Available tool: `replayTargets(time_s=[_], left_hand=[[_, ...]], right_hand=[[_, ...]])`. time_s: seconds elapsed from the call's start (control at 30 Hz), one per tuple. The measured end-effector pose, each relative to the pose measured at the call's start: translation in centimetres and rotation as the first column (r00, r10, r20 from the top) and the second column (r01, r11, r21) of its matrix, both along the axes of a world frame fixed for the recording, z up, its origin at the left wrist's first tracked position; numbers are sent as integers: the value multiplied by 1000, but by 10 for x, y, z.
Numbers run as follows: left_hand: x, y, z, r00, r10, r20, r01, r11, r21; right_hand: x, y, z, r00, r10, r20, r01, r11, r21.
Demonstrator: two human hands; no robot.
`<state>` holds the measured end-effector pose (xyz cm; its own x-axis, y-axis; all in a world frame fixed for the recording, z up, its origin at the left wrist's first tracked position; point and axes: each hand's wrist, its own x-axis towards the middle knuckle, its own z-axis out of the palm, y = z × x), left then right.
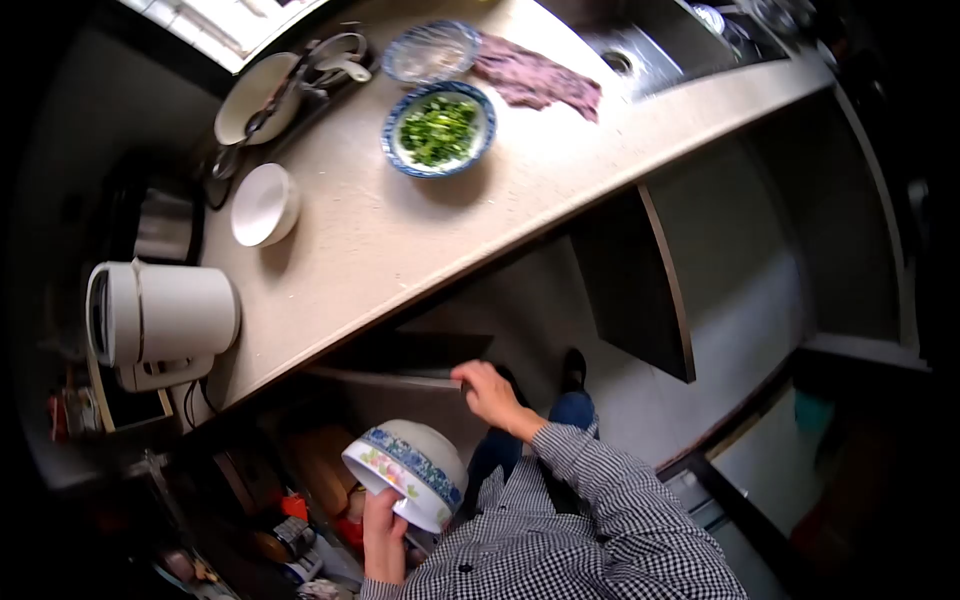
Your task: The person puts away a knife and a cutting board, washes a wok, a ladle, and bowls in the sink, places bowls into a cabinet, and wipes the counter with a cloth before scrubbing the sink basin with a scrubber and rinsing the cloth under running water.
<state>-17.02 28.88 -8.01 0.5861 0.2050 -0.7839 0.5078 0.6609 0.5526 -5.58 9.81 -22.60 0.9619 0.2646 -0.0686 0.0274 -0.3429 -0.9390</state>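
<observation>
My left hand (383,540) is closed on the rim of a tilted white bowl (425,455) with a blue floral band and pink flowers. It is held low, in front of the counter, with its base up and away from me. Whether more than one bowl is nested there, I cannot tell. My right hand (490,395) has its fingers curled over the outer end of a cabinet door (390,378) below the counter. That door stands swung out, its top edge running from the counter towards my hand.
On the counter (340,270) are a bowl of chopped greens (438,132), a plastic-covered bowl (430,52), a pink cloth (535,75), a white bowl (265,205) and a rice cooker (165,315). Another cabinet door (640,290) juts out below the sink (660,50).
</observation>
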Motion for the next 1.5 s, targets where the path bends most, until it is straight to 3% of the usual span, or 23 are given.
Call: replayTargets(time_s=[0.03, 0.1, 0.2, 0.23, 0.3, 0.4, 0.5, 0.67, 0.77, 0.83, 0.93, 1.03, 1.07, 1.13, 1.17, 1.27, 1.3, 1.37, 1.43, 1.5], left_hand=[[15, -8, 0, 999, -51, -15, 51, 999, 18], [40, -27, 0, 988, -150, -25, 151, 987, 58], [77, -54, -20, 951, -294, -97, 302, 949, 90], [86, -61, -30, 942, -315, -115, 324, 944, 63], [103, -68, -68, 896, -394, -207, 419, 903, 94], [118, -87, -103, 882, -406, -238, 428, 903, 46], [119, -85, -138, 869, -372, -327, 395, 919, 5], [141, -75, -162, 870, -374, -320, 433, 891, 137], [169, -64, -168, 891, -317, -326, 395, 894, 211], [194, -68, -169, 952, -200, -232, 264, 920, 289], [236, -68, -171, 966, -241, -97, 257, 940, 224], [269, -71, -175, 946, -317, 74, 283, 912, 297], [279, -81, -170, 945, -285, 159, 243, 941, 237], [291, -81, -179, 938, -214, 272, 168, 969, 183], [296, -83, -182, 940, -187, 286, 141, 975, 173], [315, -88, -193, 941, -130, 312, 90, 986, 137], [318, -88, -195, 940, -112, 321, 75, 989, 124], [321, -88, -200, 949, -85, 303, 56, 993, 103], [322, -88, -205, 958, -65, 280, 43, 996, 84], [320, -86, -206, 964, -55, 261, 36, 996, 79]], right_hand=[[-15, -9, 5, 983, 121, -138, -115, 992, 51], [-40, -19, 1, 895, 199, -398, -139, 975, 173], [-36, -42, 3, 908, -110, -404, 215, 950, 225], [-29, -55, 5, 847, -94, -523, 303, 893, 331], [-10, -83, 16, 798, -168, -579, 492, 735, 467], [-4, -100, 14, 877, -182, -445, 358, 865, 351], [-6, -91, -16, 873, -253, -417, 400, 861, 314], [21, -90, -43, 872, -186, -453, 321, 916, 241], [50, -82, -50, 902, -188, -390, 319, 897, 306], [74, -74, -51, 903, -185, -387, 324, 886, 331], [114, -71, -35, 883, -166, -440, 366, 830, 421], [146, -48, -50, 943, -226, -243, 323, 794, 515], [156, -52, -44, 939, -120, -322, 293, 767, 571], [166, -48, -45, 946, -185, -265, 299, 812, 501], [170, -45, -47, 958, -211, -193, 278, 841, 464], [167, -48, -36, 941, -148, -303, 260, 891, 373], [166, -43, -36, 918, -211, -336, 316, 901, 297], [155, -46, -41, 953, -139, -271, 237, 898, 372], [143, -55, -37, 920, -129, -371, 242, 929, 279], [123, -55, -37, 865, -223, -448, 364, 896, 256]])
